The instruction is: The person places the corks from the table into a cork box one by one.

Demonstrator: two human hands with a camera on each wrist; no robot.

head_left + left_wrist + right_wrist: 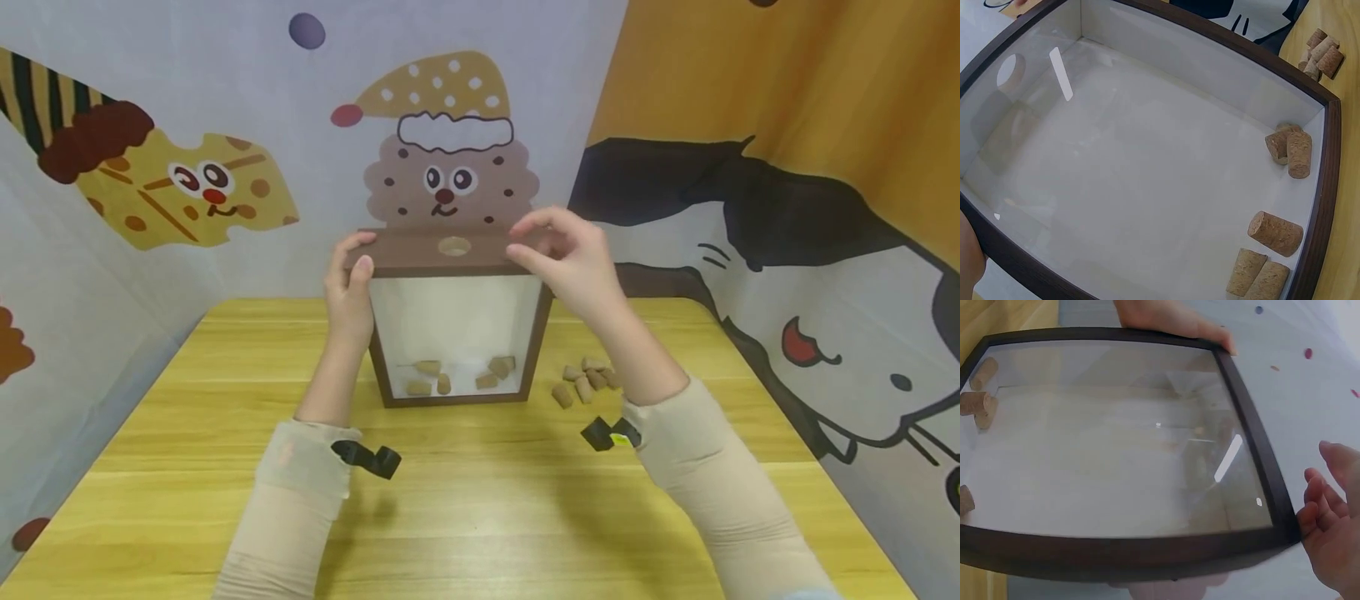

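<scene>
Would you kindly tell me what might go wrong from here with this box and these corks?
The upright box might tip if the left grip at its top corner slips. The loose corks beside it could scatter if the right grip brushes them.

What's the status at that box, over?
Left hand grips box at top left. Right hand near top right corner, holding nothing visible. Corks inside and beside box. Hole uncovered.

From the head view my right fingers point(546, 220) hide the right top corner of the box point(457, 325), and the left wrist view crops my left fingers point(969, 256).
</scene>
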